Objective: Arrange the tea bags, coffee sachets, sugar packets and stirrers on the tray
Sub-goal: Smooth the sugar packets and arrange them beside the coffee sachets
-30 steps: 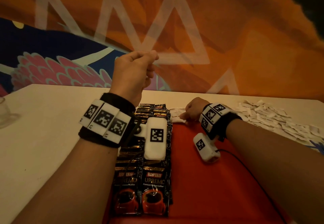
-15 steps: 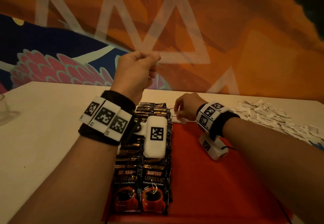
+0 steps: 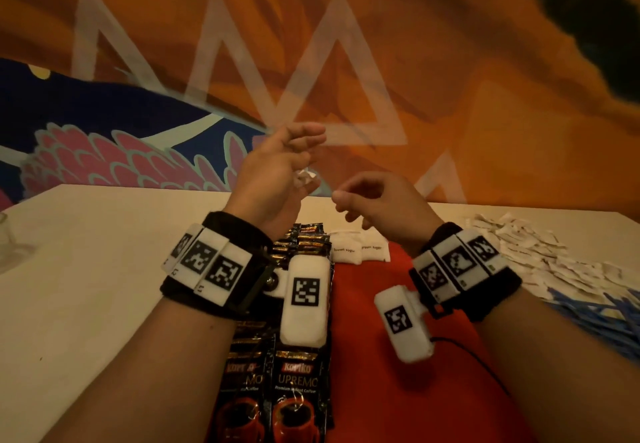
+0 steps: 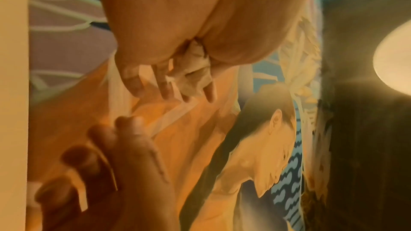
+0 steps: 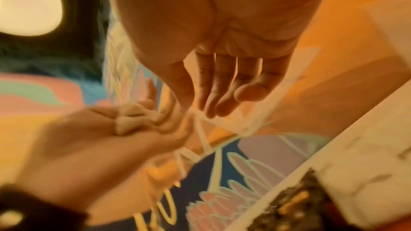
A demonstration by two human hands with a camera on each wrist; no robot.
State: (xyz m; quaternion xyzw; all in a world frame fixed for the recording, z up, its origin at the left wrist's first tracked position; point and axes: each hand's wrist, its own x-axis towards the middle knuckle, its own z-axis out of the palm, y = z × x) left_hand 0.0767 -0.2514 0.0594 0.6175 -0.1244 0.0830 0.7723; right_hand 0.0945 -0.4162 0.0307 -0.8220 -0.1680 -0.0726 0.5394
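Observation:
My left hand [image 3: 298,162] is raised above the far end of the red tray [image 3: 398,394], palm turned up and fingers loosely spread. A small bunch of crumpled white sugar packets [image 3: 304,177] lies in its palm [image 4: 193,73], also seen in the right wrist view [image 5: 129,120]. My right hand [image 3: 360,200] hovers just to the right of it with relaxed fingers [image 5: 220,97] and holds nothing. Black coffee sachets [image 3: 294,390] lie in two overlapping columns along the tray's left side. Two white brown-sugar packets [image 3: 360,250] lie side by side at the tray's far end.
A loose heap of white packets [image 3: 536,255] covers the table to the right of the tray, with blue stirrers [image 3: 606,314] in front of it. A glass [image 3: 7,238] stands at the far left edge. A painted wall rises right behind the table.
My left hand was a raised fist; now it has opened, showing the packets in its palm. My right hand has lifted off the packets on the tray and come up beside the left.

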